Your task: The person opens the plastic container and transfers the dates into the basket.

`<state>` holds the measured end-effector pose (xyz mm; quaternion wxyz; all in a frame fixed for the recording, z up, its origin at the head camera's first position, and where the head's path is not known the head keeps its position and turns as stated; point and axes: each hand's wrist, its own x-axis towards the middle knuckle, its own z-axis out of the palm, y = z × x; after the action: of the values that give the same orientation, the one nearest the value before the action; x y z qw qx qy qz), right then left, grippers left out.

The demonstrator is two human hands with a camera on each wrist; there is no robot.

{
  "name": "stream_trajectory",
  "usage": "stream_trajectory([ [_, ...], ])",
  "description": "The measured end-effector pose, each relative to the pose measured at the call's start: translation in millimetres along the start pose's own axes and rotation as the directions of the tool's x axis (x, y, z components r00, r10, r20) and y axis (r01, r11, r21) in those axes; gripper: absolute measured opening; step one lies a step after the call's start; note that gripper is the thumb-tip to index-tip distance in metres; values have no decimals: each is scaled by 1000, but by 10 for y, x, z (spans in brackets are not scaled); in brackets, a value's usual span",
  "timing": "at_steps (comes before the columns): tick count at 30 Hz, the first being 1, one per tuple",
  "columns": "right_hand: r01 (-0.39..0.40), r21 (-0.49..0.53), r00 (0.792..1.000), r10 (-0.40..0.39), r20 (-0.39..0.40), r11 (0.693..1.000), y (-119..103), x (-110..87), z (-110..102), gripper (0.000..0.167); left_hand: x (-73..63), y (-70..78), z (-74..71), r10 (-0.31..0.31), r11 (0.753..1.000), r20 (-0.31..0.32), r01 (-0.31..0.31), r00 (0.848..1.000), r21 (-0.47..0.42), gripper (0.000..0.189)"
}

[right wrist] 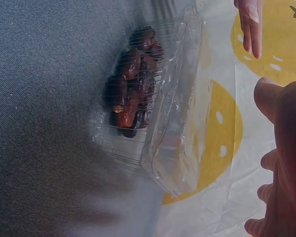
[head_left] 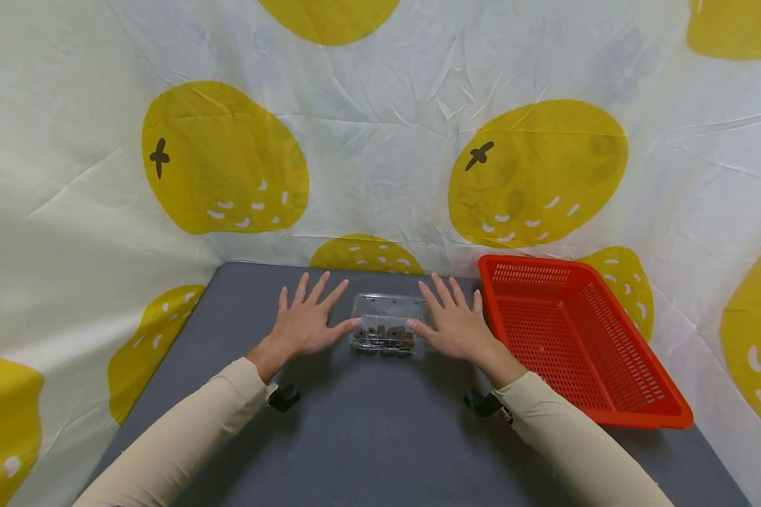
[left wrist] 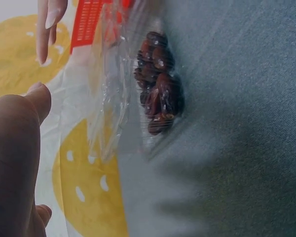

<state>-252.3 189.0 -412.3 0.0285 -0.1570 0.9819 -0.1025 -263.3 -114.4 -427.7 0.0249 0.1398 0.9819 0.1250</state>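
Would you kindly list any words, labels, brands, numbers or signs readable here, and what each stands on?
There are none: no readable text shows on the clear container, the red basket or the grey table.
The patterned cloth bears only printed shapes, no lettering.
Any marking on the wrist cameras is too small to read.

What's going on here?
A person holds both hands, left and right, fingers spread, over a gray table, gripping nothing. Between them sits a clear plastic box of dark brown fruit, probably dates, its lid raised. A red basket stands on the right.
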Motion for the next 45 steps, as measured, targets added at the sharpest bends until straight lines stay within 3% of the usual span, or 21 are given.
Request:
stream_trajectory([
  [12, -5, -9, 1000, 5, -18, 1000, -5, -35, 104, 88, -26, 66, 78, 14, 1000, 2, -14, 1000, -14, 88],
  [35, -18, 24, 999, 19, -33, 1000, -18, -94, 275, 88, -88, 123, 361, 10, 997, 10, -10, 1000, -72, 89],
  [45, -12, 55, 999, 14, -44, 998, -29, -127, 371, 85, -133, 138, 498, -2, 984, 34, 8, 999, -176, 88],
])
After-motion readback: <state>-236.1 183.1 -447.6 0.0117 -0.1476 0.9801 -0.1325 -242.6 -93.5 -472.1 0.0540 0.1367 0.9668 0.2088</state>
